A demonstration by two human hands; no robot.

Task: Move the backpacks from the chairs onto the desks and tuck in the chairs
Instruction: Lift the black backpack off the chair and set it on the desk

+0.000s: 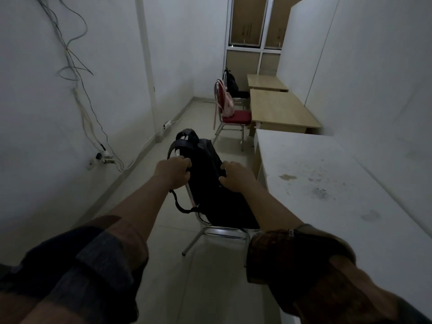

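Observation:
A black backpack sits on the near chrome-framed chair, leaning against its backrest. My left hand grips the backpack's top at the chair's back rail. My right hand holds the backpack's right side, fingers curled onto it. To the right stands a stained white desk. Further along, a pink backpack hangs on a red chair beside a wooden desk. A second black backpack sits on the farthest chair next to another wooden desk.
A narrow aisle of pale floor runs between the left wall and the desks. Loose cables and a power strip hang on the left wall. A papered-over window closes the far end.

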